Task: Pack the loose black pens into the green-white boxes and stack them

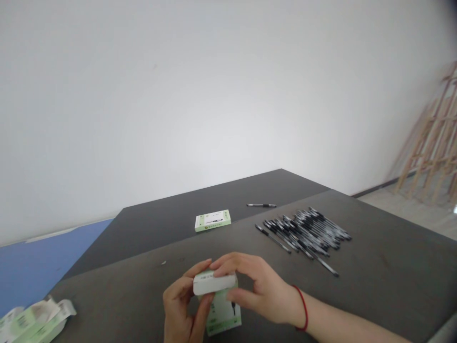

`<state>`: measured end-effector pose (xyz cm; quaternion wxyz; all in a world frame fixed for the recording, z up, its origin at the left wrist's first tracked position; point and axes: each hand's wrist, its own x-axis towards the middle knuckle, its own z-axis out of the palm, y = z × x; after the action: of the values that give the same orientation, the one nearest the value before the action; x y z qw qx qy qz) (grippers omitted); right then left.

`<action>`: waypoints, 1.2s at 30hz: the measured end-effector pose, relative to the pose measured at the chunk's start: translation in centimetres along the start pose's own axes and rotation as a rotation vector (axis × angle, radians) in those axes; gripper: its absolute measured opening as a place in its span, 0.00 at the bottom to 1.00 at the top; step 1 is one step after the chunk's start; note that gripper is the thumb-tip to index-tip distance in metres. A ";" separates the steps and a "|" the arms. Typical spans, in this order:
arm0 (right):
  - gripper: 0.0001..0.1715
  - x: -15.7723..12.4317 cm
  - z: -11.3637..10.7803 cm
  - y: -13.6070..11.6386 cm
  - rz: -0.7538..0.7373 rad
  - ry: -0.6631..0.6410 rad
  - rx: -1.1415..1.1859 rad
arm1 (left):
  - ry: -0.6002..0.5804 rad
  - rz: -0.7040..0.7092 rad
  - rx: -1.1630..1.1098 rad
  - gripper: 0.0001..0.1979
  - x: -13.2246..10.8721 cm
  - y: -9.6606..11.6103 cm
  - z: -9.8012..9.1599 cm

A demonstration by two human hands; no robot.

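Both my hands hold a small white and green box [218, 305] upright just above the near edge of the dark table [374, 267]. My left hand [182, 309] grips its left side from below. My right hand [257, 288], with a red string round the wrist, covers the top flap with its fingers. A row of several black pens [307, 231] lies on the table to the far right of my hands.
A closed green and white box [213, 220] lies flat further back, with a single black pen [261, 205] beyond it. Several flattened green boxes [34, 319] are piled at the near left. Wooden frames [433, 143] lean against the white wall at the right.
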<state>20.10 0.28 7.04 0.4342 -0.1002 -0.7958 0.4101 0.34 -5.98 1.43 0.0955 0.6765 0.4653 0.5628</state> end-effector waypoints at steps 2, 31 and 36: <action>0.11 0.0 0.2 0.1 0.070 0.041 -0.031 | -0.016 -0.007 -0.030 0.11 -0.1 0.0 -0.1; 0.25 -1.9 0.3 0.6 -0.159 0.081 -0.325 | -0.026 0.100 0.138 0.15 1.4 2.9 -0.9; 0.25 -2.0 0.2 0.6 -0.193 0.048 -0.340 | -0.016 0.116 0.115 0.16 1.0 2.6 -0.8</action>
<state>21.02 -0.52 5.28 0.4671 -0.1050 -0.8489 0.2238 0.92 -6.97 4.12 0.0276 0.7110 0.4561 0.5344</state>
